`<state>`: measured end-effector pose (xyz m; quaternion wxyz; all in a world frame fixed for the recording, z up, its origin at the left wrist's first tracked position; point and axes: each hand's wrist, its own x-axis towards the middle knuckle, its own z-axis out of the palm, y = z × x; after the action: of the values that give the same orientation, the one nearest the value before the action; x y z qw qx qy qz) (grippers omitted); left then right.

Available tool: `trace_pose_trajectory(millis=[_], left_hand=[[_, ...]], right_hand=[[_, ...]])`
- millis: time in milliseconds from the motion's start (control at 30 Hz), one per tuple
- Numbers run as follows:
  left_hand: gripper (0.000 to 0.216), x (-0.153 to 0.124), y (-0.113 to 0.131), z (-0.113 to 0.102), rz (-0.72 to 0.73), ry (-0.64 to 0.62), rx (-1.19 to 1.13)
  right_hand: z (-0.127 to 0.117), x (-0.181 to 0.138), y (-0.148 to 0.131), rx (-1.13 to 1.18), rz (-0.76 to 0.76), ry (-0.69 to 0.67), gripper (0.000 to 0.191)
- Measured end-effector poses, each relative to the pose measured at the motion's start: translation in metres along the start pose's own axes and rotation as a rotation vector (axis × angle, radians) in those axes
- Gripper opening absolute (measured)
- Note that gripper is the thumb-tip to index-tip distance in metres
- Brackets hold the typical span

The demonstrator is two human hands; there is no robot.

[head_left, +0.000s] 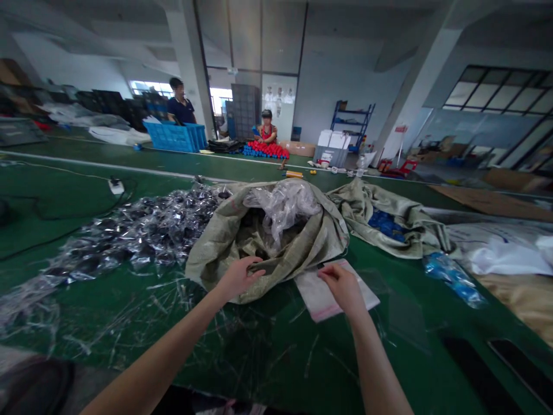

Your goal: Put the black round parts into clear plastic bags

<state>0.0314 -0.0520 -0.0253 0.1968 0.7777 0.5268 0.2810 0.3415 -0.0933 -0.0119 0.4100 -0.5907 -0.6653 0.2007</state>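
Note:
My left hand [241, 278] is at the front rim of a large woven sack [211, 248], its fingers a little curled and apart, with nothing visibly gripped. Just beyond its fingertips a dark object [261, 253] shows inside the sack. Crumpled clear plastic [285, 207] spills over the sack's back part. To the right, my right hand [343, 285] is over a stack of flat clear plastic bags [319, 308]. Its thumb and fingers are pinched together near a small dark spot; what they hold is too small to make out.
Left of the sack lies a long heap of dark pieces in clear wrapping [138, 230]. A second woven sack [415, 225] holds blue pieces, with a blue wrapped bundle [453, 279] beside it. Two dark flat objects lie front right. Two people are farther back near a blue crate [175, 135].

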Motion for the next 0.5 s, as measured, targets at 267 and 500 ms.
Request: trace_pose_trajectory(millis=[267, 500], left_hand=[[0.034, 0.033, -0.008, -0.005, -0.078, 0.018, -0.139], [0.026, 0.158, -0.073, 0.005, -0.264, 0.013, 0.111]], right_hand=[[0.042, 0.008, -0.044, 0.269, -0.018, 0.109, 0.025], [0.112, -0.015, 0.012, -0.197, -0.182, 0.012, 0.031]])
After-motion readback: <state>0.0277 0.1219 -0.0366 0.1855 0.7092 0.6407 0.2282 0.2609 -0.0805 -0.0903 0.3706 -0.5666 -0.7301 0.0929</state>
